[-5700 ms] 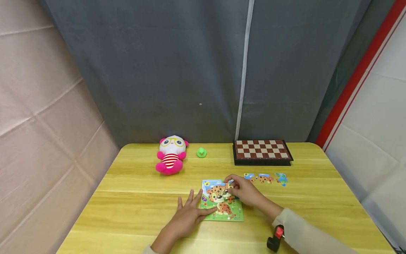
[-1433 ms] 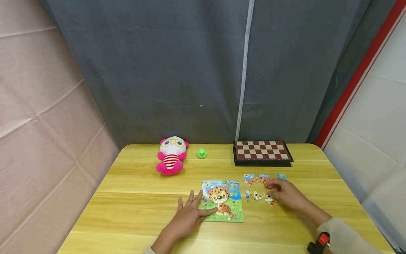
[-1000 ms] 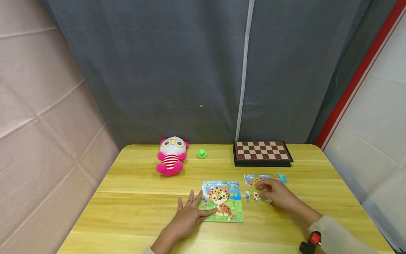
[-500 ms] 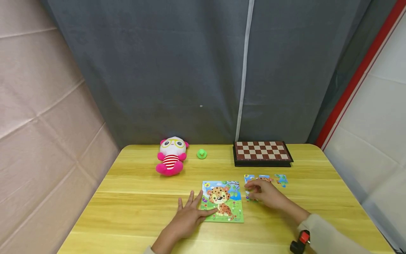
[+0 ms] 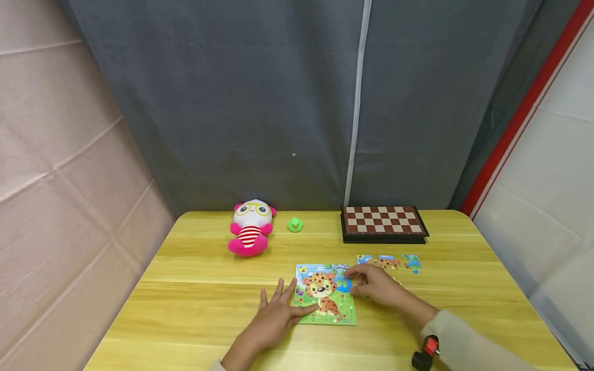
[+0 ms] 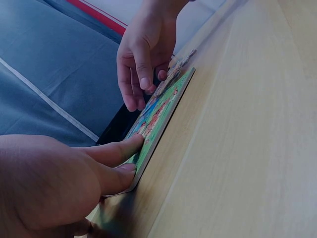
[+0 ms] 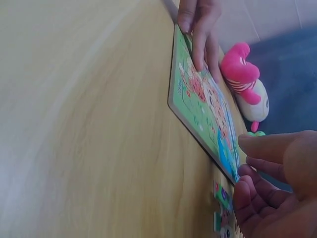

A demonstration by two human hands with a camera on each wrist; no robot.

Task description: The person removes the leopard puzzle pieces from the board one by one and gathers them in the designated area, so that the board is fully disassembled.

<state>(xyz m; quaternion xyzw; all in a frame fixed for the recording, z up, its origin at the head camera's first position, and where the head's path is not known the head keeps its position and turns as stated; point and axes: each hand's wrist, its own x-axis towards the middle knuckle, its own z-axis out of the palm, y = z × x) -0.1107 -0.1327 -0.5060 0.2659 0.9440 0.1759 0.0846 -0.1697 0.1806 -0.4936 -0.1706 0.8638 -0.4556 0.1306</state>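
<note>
A square puzzle board [image 5: 334, 316] with a cartoon leopard on a green and blue ground lies flat on the table. My left hand [image 5: 274, 319] rests on its lower left side, fingers spread, with fingertips on the picture in the left wrist view. My right hand [image 5: 380, 287] hovers at the board's right edge, thumb and fingers apart. No piece shows between the right fingers in the right wrist view. Loose jigsaw pieces lie right of the board, among them a blue-green piece [image 5: 411, 263] and a spotted piece [image 5: 386, 263]; others sit partly hidden behind the right hand.
A pink and white plush panda [image 5: 251, 229] lies at the back left, with a small green duck [image 5: 295, 224] beside it. A folded chessboard [image 5: 384, 222] stands at the back right. A grey curtain [image 5: 260, 113] hangs behind the table [image 5: 195, 309].
A piece earlier in my right hand over the board has left it, and more pieces lie to the right. That hand has moved left from the pieces to the board's edge; the left stays.
</note>
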